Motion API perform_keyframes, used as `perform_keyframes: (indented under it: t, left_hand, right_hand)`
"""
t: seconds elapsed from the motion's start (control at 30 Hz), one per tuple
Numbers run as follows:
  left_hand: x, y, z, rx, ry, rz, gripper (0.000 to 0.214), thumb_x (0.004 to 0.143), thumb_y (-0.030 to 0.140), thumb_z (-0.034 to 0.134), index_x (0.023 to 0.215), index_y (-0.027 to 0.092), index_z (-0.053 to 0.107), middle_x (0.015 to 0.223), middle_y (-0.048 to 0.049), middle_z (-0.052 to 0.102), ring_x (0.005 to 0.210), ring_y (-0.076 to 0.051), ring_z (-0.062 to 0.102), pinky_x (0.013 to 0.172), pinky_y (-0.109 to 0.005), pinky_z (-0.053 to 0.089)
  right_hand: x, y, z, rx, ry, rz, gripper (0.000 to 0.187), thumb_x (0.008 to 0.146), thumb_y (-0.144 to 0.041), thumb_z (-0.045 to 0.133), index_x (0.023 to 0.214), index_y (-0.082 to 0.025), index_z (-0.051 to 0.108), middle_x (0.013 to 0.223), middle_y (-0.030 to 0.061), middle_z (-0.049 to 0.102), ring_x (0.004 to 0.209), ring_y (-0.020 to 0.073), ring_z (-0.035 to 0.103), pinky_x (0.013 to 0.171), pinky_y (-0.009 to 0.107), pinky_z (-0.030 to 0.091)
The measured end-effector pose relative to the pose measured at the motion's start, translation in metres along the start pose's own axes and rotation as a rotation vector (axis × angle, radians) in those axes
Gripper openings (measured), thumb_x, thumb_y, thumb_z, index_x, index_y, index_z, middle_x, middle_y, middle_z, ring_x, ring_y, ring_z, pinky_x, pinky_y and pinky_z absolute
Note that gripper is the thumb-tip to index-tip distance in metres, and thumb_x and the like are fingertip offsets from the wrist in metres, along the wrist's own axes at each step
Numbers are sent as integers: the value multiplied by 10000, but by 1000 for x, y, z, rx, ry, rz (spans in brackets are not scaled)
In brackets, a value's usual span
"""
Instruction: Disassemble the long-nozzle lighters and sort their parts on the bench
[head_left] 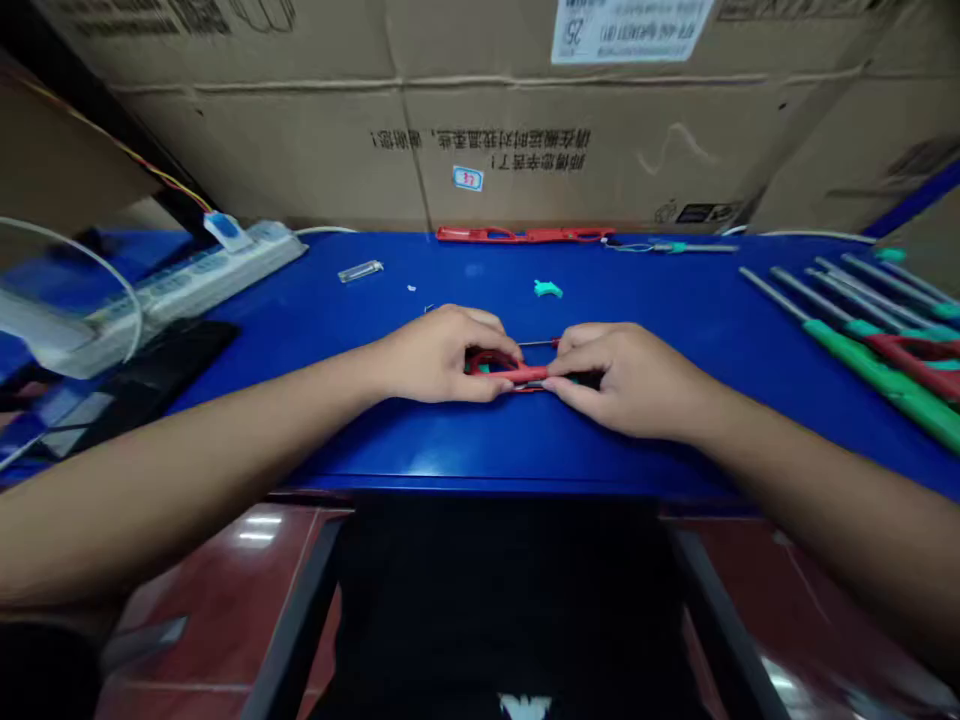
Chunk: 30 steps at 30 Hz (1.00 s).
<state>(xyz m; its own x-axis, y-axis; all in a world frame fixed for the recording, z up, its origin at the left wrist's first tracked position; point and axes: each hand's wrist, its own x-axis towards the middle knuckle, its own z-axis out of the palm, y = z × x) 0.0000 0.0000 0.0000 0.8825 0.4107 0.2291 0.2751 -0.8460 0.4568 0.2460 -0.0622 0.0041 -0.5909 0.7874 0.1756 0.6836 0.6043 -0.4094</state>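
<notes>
My left hand [442,355] and my right hand [622,380] meet at the middle of the blue workbench [465,440]. Both grip a red plastic handle part [525,375] from either end, with green showing inside it. My fingers hide much of it. A thin metal rod [537,343] with a red tip lies just beyond the part, between my hands. Whether it joins the part is hidden. A small teal plastic piece [548,289] lies farther out, beyond my hands.
Several metal-shafted tools with green and red handles [885,375] lie at the right. A long red handle [525,235] and a thin green-handled rod [675,247] lie along the back edge. A power strip [195,280] sits at the left, and cardboard boxes [600,130] stand behind.
</notes>
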Motion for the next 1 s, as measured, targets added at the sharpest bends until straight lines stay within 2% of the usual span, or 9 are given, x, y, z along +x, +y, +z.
perform_keyframes:
  t: [0.13, 0.27, 0.47, 0.6, 0.7, 0.8, 1.0]
  left_hand:
    - [2, 1, -1, -2, -1, 0, 299, 845, 330, 669, 1091, 175, 739, 938, -53, 704, 790, -143, 647, 724, -236, 481]
    - [2, 2, -1, -10, 5, -6, 293, 847, 327, 663, 1093, 187, 739, 957, -54, 714, 797, -148, 653, 726, -248, 492]
    - [2, 4, -1, -6, -2, -21, 310, 841, 341, 681, 1105, 191, 746, 976, -59, 709, 816, -155, 656, 755, -259, 502]
    - [2, 5, 2, -42, 10, -32, 291, 898, 373, 647, 1111, 204, 751, 995, -69, 696, 893, -165, 653, 823, -272, 505]
    - [1, 7, 4, -27, 27, -39, 297, 911, 386, 640, 1131, 218, 748, 1004, -69, 677, 938, -175, 643, 856, -286, 500]
    - [1, 8, 5, 3, -5, -60, 316, 921, 406, 628, 1147, 216, 742, 985, -67, 664, 912, -174, 636, 839, -290, 495]
    - [3, 14, 4, 30, -45, -141, 293, 902, 400, 651, 1100, 195, 718, 1041, -69, 656, 966, -190, 621, 854, -300, 471]
  right_hand:
    - [2, 1, 0, 31, 15, 53, 179, 871, -263, 636, 871, -210, 807, 804, 21, 680, 711, 140, 600, 661, 292, 420]
    - [5, 1, -1, 97, -9, 164, 129, 831, -291, 689, 835, -248, 810, 798, 3, 688, 708, 139, 608, 653, 292, 428]
    - [8, -1, -1, 70, -28, 237, 117, 808, -305, 705, 818, -253, 809, 782, -1, 685, 651, 130, 588, 599, 294, 409]
    - [7, 6, 1, 98, -21, 194, 142, 810, -338, 709, 877, -245, 792, 820, 8, 701, 706, 140, 616, 650, 279, 450]
    - [5, 12, -1, 102, -28, 103, 236, 788, -359, 731, 978, -221, 759, 871, 24, 706, 749, 154, 630, 688, 278, 484]
    - [2, 14, -7, 64, -68, 22, 309, 790, -364, 732, 1058, -210, 738, 948, 45, 703, 806, 171, 644, 726, 290, 503]
    - [-3, 21, -17, -34, -110, -19, 234, 850, -301, 665, 1049, -213, 751, 1027, 56, 709, 903, 193, 664, 805, 316, 502]
